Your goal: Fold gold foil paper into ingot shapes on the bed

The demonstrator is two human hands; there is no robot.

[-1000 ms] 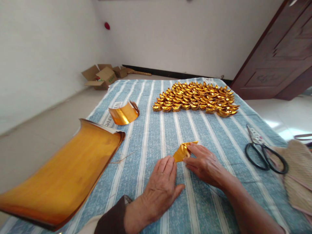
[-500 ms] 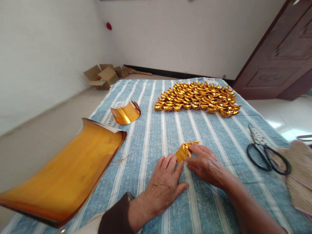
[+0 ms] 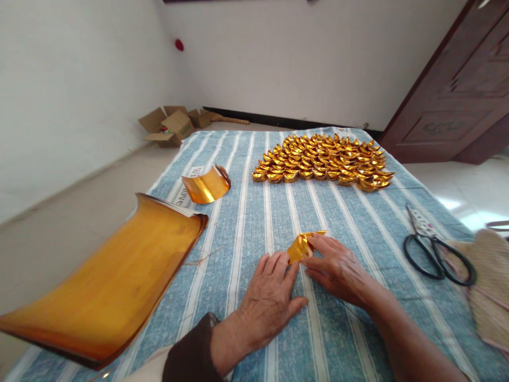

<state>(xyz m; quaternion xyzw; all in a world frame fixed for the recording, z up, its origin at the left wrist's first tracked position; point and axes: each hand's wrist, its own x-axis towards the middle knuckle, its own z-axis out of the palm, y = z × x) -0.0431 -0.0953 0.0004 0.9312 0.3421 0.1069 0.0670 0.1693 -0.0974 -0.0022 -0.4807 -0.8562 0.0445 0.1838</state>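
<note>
A small folded piece of gold foil paper lies on the blue-and-white striped cloth. My left hand rests flat on the cloth with its fingertips against the paper's left edge. My right hand presses its fingers on the paper's right side, holding it down. Part of the paper is hidden under my fingers.
A thick stack of gold paper sheets lies at the left, a curled gold sheet behind it. Rows of folded gold ingots fill the far side. Black scissors and a woven fan lie at the right. Cardboard boxes sit on the floor.
My left hand has slid forward, its fingertips now closer against the gold paper. My right hand stays on the paper almost unmoved.
</note>
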